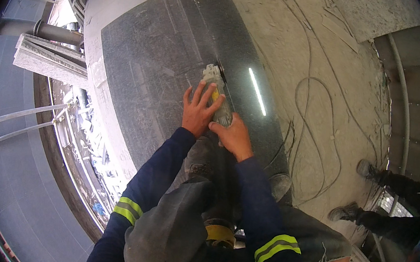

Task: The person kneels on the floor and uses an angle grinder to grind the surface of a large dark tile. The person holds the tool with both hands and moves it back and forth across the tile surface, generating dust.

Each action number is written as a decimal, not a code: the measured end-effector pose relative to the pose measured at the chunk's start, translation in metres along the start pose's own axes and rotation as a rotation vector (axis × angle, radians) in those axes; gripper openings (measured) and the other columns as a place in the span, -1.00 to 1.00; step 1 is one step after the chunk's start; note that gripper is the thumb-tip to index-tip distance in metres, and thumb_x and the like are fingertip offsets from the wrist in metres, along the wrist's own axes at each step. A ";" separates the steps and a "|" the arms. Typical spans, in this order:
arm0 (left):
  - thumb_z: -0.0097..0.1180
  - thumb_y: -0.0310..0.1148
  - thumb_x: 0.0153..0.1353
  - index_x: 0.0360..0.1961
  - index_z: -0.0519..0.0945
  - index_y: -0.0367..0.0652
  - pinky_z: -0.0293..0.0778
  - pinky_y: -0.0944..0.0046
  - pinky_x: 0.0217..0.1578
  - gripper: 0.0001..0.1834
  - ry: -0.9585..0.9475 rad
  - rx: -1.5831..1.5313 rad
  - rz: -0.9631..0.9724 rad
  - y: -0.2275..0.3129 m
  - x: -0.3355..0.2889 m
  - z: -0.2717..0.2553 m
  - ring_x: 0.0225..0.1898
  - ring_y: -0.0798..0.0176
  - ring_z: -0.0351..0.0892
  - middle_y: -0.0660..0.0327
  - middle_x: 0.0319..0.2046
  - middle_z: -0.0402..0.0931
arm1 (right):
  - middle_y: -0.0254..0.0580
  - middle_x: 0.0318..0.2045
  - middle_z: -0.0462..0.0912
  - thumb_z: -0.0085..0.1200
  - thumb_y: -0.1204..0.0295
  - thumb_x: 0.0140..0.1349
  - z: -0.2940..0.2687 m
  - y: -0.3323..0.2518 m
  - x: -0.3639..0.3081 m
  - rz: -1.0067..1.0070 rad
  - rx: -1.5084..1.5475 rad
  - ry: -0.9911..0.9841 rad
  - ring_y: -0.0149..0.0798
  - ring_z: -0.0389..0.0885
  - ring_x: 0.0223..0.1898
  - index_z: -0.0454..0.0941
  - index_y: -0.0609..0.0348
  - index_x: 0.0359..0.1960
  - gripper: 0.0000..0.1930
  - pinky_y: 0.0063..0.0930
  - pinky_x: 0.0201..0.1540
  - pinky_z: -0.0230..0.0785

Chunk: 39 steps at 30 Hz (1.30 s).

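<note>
Both hands on dusty grinder (pixel 218 94) atop dark stone slab (pixel 185 71): left hand (pixel 197 113) spread over near-left side, right hand (pixel 233 136) clenched round rear handle. Long axis pointed away across slab; right hand nearer the body. Cables (pixel 319 123) right of slab.

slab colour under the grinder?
Dark grey, speckled stone slab, dusty; clearest in the head view.

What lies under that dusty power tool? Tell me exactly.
The power tool rests on a dark polished stone slab. The left hand and right hand cover its rear, so the contact spot is hidden.
</note>
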State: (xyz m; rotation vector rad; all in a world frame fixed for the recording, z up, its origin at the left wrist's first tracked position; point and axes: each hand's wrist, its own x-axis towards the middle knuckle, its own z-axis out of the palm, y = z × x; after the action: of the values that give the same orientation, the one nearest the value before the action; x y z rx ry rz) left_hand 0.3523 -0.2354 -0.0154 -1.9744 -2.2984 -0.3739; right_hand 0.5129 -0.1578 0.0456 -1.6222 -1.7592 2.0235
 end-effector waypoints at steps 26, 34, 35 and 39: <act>0.44 -0.25 0.16 0.37 0.54 0.36 0.22 -0.43 0.43 -0.29 0.013 -0.009 0.024 0.008 -0.002 -0.007 0.59 -0.14 0.22 0.18 0.56 0.31 | 0.28 -0.11 0.75 0.46 0.15 0.14 0.001 0.024 0.003 -0.061 -0.025 0.009 0.08 0.83 -0.21 0.53 0.45 0.17 -0.30 -0.12 -0.08 0.65; 0.42 -0.31 0.13 0.39 0.53 0.36 0.59 -0.19 0.26 -0.25 -0.037 -0.056 0.001 -0.005 0.013 -0.002 0.60 -0.20 0.21 0.16 0.55 0.30 | 0.13 -0.20 0.75 0.45 0.18 0.16 0.001 0.002 0.018 -0.014 0.075 -0.032 -0.11 0.81 -0.36 0.54 0.43 0.11 -0.37 -0.28 -0.35 0.65; 0.42 -0.32 0.12 0.39 0.53 0.37 0.63 -0.16 0.23 -0.24 -0.024 -0.043 0.015 -0.006 0.013 0.000 0.60 -0.20 0.20 0.16 0.55 0.30 | 0.11 -0.21 0.75 0.45 0.19 0.16 0.001 0.001 0.017 -0.020 0.092 -0.028 -0.13 0.80 -0.38 0.54 0.42 0.11 -0.38 -0.30 -0.37 0.64; 0.43 -0.35 0.10 0.39 0.54 0.38 0.72 -0.06 0.19 -0.23 -0.020 -0.008 0.015 -0.002 0.006 0.000 0.60 -0.21 0.20 0.16 0.55 0.29 | 0.09 -0.25 0.74 0.46 0.19 0.15 -0.002 -0.004 0.005 -0.015 0.059 -0.022 -0.15 0.79 -0.40 0.54 0.42 0.11 -0.37 -0.30 -0.36 0.64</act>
State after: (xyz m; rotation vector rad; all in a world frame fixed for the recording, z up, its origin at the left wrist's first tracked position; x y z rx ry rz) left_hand 0.3496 -0.2295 -0.0138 -2.0070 -2.2957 -0.3642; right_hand 0.5097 -0.1521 0.0456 -1.5721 -1.6956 2.0741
